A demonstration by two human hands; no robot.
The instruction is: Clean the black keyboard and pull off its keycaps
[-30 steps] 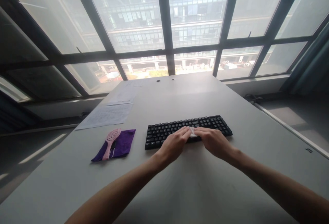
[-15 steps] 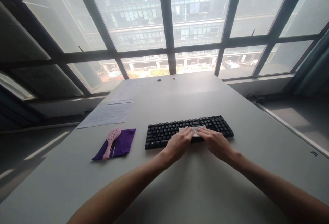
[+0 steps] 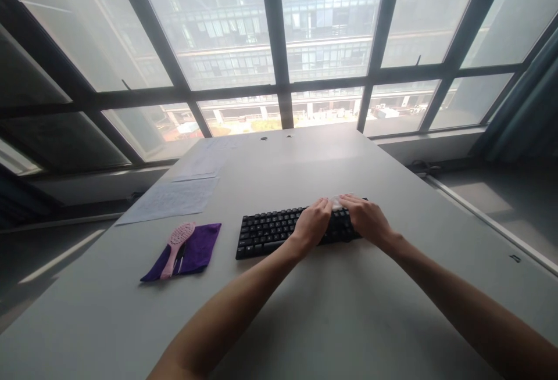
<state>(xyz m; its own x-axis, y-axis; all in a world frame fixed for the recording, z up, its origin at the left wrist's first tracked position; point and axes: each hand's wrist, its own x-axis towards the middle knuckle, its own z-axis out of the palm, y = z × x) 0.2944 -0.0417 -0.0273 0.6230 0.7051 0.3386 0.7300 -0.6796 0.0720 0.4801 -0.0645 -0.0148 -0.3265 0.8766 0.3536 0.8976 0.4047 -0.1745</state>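
Note:
A black keyboard [image 3: 265, 232] lies across the white table, its right half partly hidden by my hands. Between my fingertips is a white tissue [image 3: 337, 201], at the keyboard's far edge. My left hand [image 3: 313, 223] pinches the tissue's left side, its fingers together and pointing away from me. On the other side my right hand [image 3: 369, 217] has its fingers closed on the tissue's right part, above the number keys. Most of the tissue is covered by the fingers.
Left of the keyboard, a pink hairbrush [image 3: 178, 243] and thin, dark slender items rest on a purple cloth [image 3: 203, 246]. Paper sheets [image 3: 170, 200] lie farther back on the left. The white table [image 3: 296, 171] reaches toward large windows.
Both hands have moved with the tissue away from me and slightly right relative to the keyboard, from its middle rows to its far edge. The whole view has shifted slightly.

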